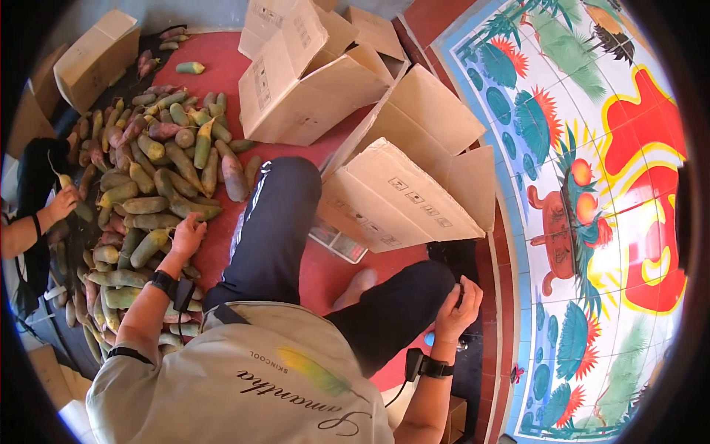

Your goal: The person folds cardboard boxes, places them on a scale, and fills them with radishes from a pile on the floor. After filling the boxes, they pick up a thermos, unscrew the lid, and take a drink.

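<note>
My left hand [189, 237] is at the right edge of a large heap of green radishes [137, 206], its fingers bent closed at the narrow end of a green radish [151, 248]. How much of that end lies inside the fingers is partly hidden. Another long radish [198, 211] lies just above my fingertips. Beside my right knee, my right hand [458, 307] hangs with loosely bent fingers, slightly apart, and nothing shows in it. Many radishes are green, some are reddish.
Cardboard boxes with raised flaps [399, 196] [307, 81] stand in front of me on the red floor covering [296, 285]. A flat scale-like device [336, 243] sits partly under the near box. Another person's hand [65, 200] holds a radish at left. A painted tile wall [584, 222] borders the right.
</note>
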Tool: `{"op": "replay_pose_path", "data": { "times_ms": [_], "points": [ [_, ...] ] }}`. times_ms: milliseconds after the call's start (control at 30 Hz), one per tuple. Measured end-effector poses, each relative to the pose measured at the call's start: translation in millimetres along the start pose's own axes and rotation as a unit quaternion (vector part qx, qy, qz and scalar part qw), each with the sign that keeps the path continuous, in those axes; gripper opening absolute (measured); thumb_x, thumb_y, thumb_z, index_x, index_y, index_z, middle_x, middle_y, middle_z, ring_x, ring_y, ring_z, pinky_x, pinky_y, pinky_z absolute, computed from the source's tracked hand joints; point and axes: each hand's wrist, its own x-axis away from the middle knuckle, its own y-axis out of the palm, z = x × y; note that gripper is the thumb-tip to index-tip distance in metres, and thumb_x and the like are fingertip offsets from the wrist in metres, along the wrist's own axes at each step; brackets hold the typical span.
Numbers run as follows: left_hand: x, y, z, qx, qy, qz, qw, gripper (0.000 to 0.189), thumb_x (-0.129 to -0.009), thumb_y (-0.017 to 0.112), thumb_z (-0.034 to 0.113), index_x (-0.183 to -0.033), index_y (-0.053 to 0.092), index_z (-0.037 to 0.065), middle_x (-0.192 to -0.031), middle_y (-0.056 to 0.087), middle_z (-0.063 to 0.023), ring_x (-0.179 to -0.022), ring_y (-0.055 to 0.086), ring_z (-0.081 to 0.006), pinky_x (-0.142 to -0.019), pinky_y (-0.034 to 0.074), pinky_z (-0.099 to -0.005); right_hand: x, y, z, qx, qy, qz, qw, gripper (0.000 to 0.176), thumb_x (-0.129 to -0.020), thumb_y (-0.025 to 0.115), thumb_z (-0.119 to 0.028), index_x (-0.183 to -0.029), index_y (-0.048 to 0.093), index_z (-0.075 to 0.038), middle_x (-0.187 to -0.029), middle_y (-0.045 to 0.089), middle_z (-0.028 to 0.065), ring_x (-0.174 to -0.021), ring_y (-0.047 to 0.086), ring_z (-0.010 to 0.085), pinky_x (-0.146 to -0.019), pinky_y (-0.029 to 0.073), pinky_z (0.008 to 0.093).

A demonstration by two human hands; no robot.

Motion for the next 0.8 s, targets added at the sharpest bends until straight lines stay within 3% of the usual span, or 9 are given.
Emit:
{"op": "replay_pose_path", "data": {
  "times_ms": [100,200,400,467,667,733,800],
  "points": [
    [0.1,6.5,-16.0,-0.048,0.013,-0.038,0.998,0.022,-0.079,0.059,0.014,-0.098,0.057,0.002,-0.074,0.064,-0.0144,-0.067,0.062,-0.029,-0.063,0.048,-0.037,5.6,12.4,11.4,-0.002,0.015,-0.002,1.0,0.02,-0.081,0.053,0.004,-0.1,0.059,0.001,-0.092,0.056,0.0166,-0.081,0.059,0.0294,-0.07,0.049,0.0347],
    [5.3,7.2,2.6,-0.063,0.024,-0.056,0.996,0.023,-0.079,0.06,0.015,-0.098,0.057,0.002,-0.076,0.064,-0.0152,-0.071,0.062,-0.0313,-0.066,0.049,-0.0383,8.4,29.1,16.1,-0.035,0.048,-0.009,0.998,0.019,-0.081,0.053,0.004,-0.099,0.059,0.002,-0.091,0.056,0.0169,-0.081,0.058,0.0302,-0.071,0.049,0.0343],
    [4.4,4.3,33.4,-0.057,0.008,-0.053,0.997,0.022,-0.078,0.06,0.012,-0.098,0.057,0.002,-0.075,0.063,-0.0157,-0.07,0.062,-0.0303,-0.065,0.048,-0.0375,2.1,59.5,33.1,-0.067,0.094,-0.001,0.993,0.026,-0.08,0.053,0.002,-0.106,0.056,0.002,-0.096,0.055,0.0175,-0.082,0.059,0.0301,-0.071,0.049,0.0366],
    [3.2,1.9,52.1,-0.054,0.001,-0.049,0.997,0.022,-0.078,0.06,0.011,-0.098,0.057,0.002,-0.075,0.063,-0.0158,-0.069,0.062,-0.0298,-0.064,0.048,-0.0371,-6.4,64.0,31.0,-0.121,0.205,0.013,0.971,0.034,-0.082,0.052,0.001,-0.117,0.05,0.001,-0.103,0.054,0.0164,-0.088,0.057,0.0265,-0.076,0.048,0.0357],
    [1.5,-12.1,95.8,-0.072,0.047,-0.03,0.996,0.023,-0.079,0.059,0.005,-0.101,0.056,0.002,-0.072,0.062,-0.0144,-0.065,0.061,-0.0252,-0.059,0.048,-0.0332,-4.2,108.1,64.2,-0.256,0.331,0.109,0.902,0.05,-0.084,0.05,0.001,-0.132,0.033,0.001,-0.117,0.05,0.0185,-0.098,0.055,0.0228,-0.086,0.045,0.0338],
    [8.3,-16.3,112.7,-0.088,0.09,0.004,0.992,0.024,-0.078,0.059,0.003,-0.102,0.056,0.002,-0.073,0.061,-0.0131,-0.064,0.06,-0.0228,-0.058,0.047,-0.0321,0.6,122.2,70.5,-0.279,0.332,0.105,0.895,0.051,-0.085,0.049,0.002,-0.133,0.032,0.001,-0.119,0.049,0.0196,-0.102,0.054,0.0241,-0.089,0.044,0.0344],
    [15.4,-19.3,124.2,-0.077,0.065,0.006,0.995,0.026,-0.078,0.059,0.001,-0.104,0.055,0.001,-0.076,0.06,-0.0119,-0.067,0.058,-0.0208,-0.062,0.047,-0.0308,4.8,126.4,73.6,-0.3,0.333,0.101,0.888,0.052,-0.085,0.049,0.002,-0.133,0.031,0.001,-0.122,0.047,0.0206,-0.106,0.053,0.0255,-0.091,0.043,0.0349]
  ]
}}
